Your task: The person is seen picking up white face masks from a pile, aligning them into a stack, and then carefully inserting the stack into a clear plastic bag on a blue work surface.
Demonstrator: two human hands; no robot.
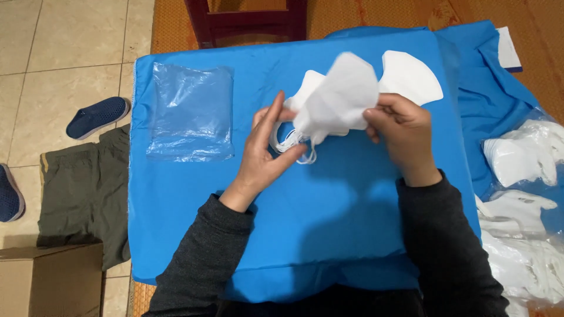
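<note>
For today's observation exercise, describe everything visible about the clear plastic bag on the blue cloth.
The clear plastic bag is a thin, glossy, see-through film, roughly rectangular, wrinkled, and looks empty. It lies flat on the blue cloth near its upper left corner, left of both hands. Neither hand touches it.

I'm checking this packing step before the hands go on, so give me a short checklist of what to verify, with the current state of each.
1. Right hand grips the white mask: ok.
2. Left hand has the ear loops gathered: cannot tell, loops hang by the fingers.
3. Clear plastic bag lies flat on the blue cloth, within reach: ok.
4. Bag mouth open: cannot tell.
5. Second mask lies apart from the held one: ok.
6. Mask pile to the right stays off the work area: ok.
</note>
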